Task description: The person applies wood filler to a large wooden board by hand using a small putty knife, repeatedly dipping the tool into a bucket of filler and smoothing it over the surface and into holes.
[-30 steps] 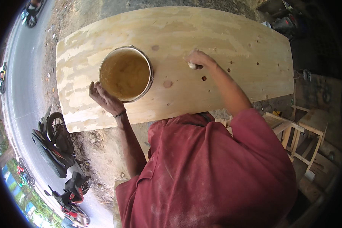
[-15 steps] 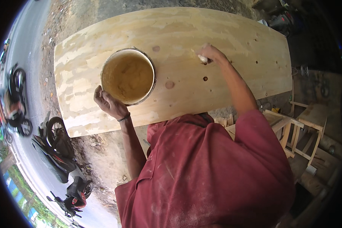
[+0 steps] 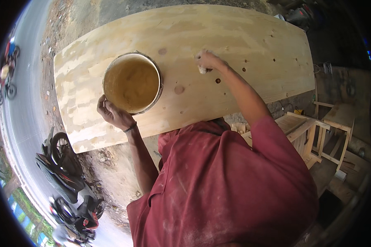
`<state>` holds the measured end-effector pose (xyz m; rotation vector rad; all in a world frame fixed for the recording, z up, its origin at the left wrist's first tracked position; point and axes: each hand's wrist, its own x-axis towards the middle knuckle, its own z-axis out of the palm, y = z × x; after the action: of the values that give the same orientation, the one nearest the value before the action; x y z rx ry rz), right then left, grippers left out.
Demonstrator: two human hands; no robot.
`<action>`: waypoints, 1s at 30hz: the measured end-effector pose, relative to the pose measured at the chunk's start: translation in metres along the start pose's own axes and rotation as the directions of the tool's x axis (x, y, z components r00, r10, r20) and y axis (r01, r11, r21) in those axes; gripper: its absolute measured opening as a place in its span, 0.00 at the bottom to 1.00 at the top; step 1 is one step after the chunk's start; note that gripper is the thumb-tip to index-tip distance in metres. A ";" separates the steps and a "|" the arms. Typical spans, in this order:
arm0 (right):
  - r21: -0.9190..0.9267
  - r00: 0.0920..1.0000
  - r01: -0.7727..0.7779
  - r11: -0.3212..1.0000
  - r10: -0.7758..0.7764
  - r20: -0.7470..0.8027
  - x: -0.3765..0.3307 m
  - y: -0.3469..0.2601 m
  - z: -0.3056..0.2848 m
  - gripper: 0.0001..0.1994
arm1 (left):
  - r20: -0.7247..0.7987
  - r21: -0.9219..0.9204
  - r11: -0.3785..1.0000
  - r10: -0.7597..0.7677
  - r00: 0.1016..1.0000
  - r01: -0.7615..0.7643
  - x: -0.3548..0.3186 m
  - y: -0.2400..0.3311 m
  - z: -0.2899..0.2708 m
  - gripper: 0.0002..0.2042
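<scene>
A round bucket [image 3: 160,87] with a pale rim stands on a large light wooden board [image 3: 202,96]. Yellowish-tan paste [image 3: 138,84] lies inside it. My left hand [image 3: 116,115], with a dark bracelet at the wrist, is closed on the bucket's near left rim. To the right of the bucket, my right hand [image 3: 211,61] is closed around a whitish wad [image 3: 202,70] that looks like a rag, low over the board or touching it. Paler smeared patches cover the board's left and far parts; dark knots show on the right.
Parked motorcycles [image 3: 62,164] stand at the left beside a road, where a rider on a motorbike [image 3: 6,76] passes. Wooden frames [image 3: 309,133] and a small wooden bench [image 3: 339,119] are at the right. Another dark motorcycle [image 3: 303,16] stands beyond the board's far right corner.
My right hand has moved left across the board with the wad, nearer the bucket. My left hand stays on the bucket's rim. The whole view has shifted slightly.
</scene>
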<state>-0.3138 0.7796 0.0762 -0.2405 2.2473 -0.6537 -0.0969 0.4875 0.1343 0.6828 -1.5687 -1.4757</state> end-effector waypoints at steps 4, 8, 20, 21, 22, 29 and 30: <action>0.014 0.998 0.033 0.999 -0.032 -0.053 0.015 0.019 -0.016 0.11 | 0.008 -0.026 1.000 -0.007 1.000 0.007 -0.001 0.002 -0.002 0.15; -0.099 0.900 -0.004 0.995 -0.039 -0.434 0.025 0.032 0.035 0.14 | 0.033 -0.027 0.999 0.032 0.999 -0.031 0.001 -0.007 -0.003 0.16; 0.214 0.878 -0.049 0.976 0.144 -0.457 -0.040 0.098 -0.008 0.17 | 0.131 0.273 0.962 -0.033 0.991 -0.004 0.030 0.025 0.006 0.17; 0.200 0.809 -0.040 0.979 0.149 -0.568 -0.017 0.122 0.014 0.17 | 0.175 0.274 0.962 -0.031 0.984 -0.018 0.034 0.020 0.012 0.17; 0.182 0.734 -0.028 0.983 0.144 -0.664 -0.001 0.132 0.029 0.18 | 0.210 0.282 0.959 -0.027 0.977 -0.034 0.038 0.015 0.014 0.17; -0.287 0.930 0.057 0.956 -0.155 -0.333 -0.058 0.083 0.036 0.13 | 0.216 0.384 0.923 -0.062 0.974 -0.026 0.043 0.013 0.007 0.16; -0.271 0.980 0.141 0.952 -0.174 -0.099 -0.063 0.082 0.003 0.12 | 0.228 0.369 0.928 -0.037 0.973 -0.052 0.043 0.008 0.004 0.16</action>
<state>-0.2659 0.8714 0.0708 -0.5298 2.4497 -0.4596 -0.1199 0.4542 0.1517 0.7357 -2.0630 -1.2967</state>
